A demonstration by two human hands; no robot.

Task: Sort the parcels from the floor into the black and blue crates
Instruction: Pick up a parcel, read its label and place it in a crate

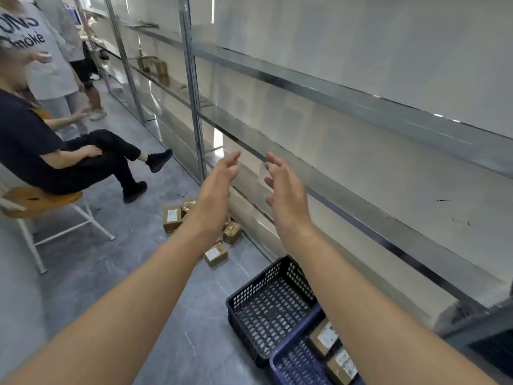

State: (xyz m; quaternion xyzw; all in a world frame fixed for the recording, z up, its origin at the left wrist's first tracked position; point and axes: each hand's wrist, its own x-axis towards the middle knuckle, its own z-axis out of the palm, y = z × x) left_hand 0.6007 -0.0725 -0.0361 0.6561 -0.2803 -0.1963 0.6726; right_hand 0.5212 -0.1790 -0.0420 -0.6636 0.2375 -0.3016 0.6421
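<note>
Grey floor (111, 273) along the shelving (361, 107); left hand (215, 187) and right hand (283, 190) hover loosely open, empty.

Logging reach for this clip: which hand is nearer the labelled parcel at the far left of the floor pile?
Left. In this view the left hand hangs just above-right of that parcel; the right hand is farther right, before the shelving. Both open, holding nothing.

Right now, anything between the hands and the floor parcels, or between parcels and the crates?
Nothing visible: left hand and right hand are open, empty, held up in open air. Bare floor runs from the parcels to the black crate and blue crate. The seated person's shoe sits off to the left of that path.
</note>
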